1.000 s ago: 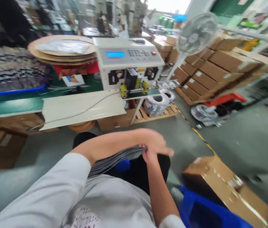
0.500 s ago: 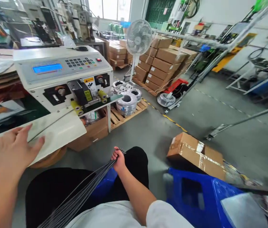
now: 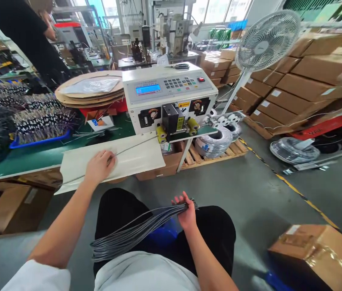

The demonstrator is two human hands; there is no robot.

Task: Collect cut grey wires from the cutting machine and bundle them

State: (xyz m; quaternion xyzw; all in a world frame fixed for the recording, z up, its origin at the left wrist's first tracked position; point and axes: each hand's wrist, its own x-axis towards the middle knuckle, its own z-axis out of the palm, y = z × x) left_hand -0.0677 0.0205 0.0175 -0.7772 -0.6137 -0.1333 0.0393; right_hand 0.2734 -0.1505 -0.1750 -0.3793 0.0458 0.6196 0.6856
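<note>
My left hand [image 3: 100, 165] is closed around a grey cable [image 3: 136, 146] on the cream sheet [image 3: 140, 161]. That cable runs from the yellow rollers of a white machine [image 3: 171, 87] with a blue display. Over my lap, my right hand [image 3: 185, 210] holds a bundle of grey cables [image 3: 134, 230] near one end, its fingers partly loosened around it. The bundle hangs across my thighs to the left, its far end near my waist.
A blue tray of cut cables [image 3: 40, 139] and round cardboard sheets [image 3: 89, 97] lie on the green bench. A person [image 3: 28, 36] stands at back left. Cable coils [image 3: 215, 141], a fan [image 3: 266, 44] and a taped box [image 3: 319, 254] are to the right.
The view has swung left. My left hand, spread above the sheet before, has closed on the cable. The fingers of my right hand have loosened slightly around the bundle.
</note>
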